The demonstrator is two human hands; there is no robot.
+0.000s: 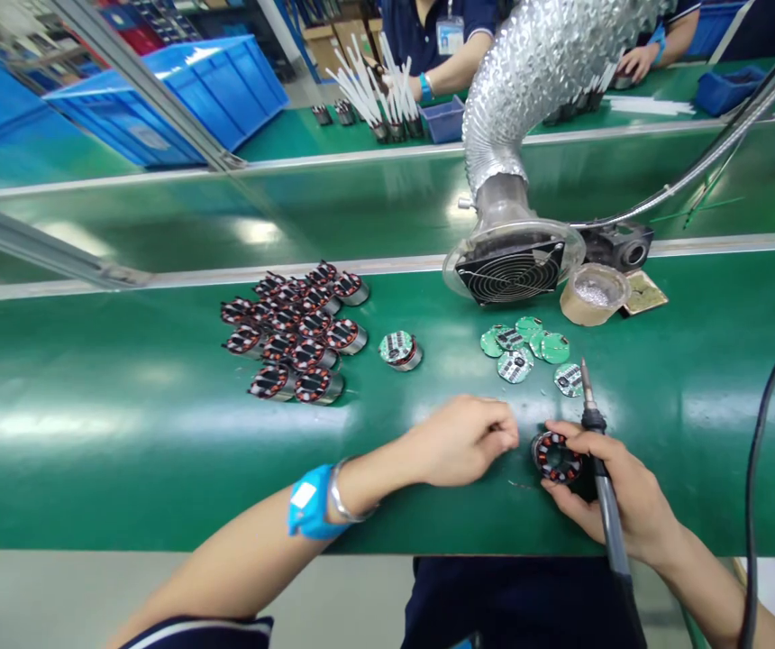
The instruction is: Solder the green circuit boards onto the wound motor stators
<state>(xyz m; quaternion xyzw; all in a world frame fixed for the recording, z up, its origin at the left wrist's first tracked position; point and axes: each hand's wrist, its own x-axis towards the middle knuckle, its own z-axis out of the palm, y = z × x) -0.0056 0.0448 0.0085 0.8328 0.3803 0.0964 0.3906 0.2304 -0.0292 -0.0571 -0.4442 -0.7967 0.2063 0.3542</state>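
My right hand (621,491) grips a motor stator (556,457), a ring of copper windings, between thumb and fingers near the table's front edge. The same hand also holds a soldering iron (602,487), its tip pointing up and away from me. My left hand (465,439) is closed, just left of the stator and apart from it; its curled fingers hide whatever they may hold. Beyond my hands lie several round green circuit boards (515,364), with one board (568,379) close to the iron's tip. One stator with a board on top (401,350) stands farther left.
Several stators (293,333) stand grouped at left. A fume extractor (513,270) on a silver duct (556,72) hangs beyond the boards. Beside it are a tub (594,294) and a small yellowish pad (644,293). A black cable (762,433) hangs at right. Co-workers sit opposite.
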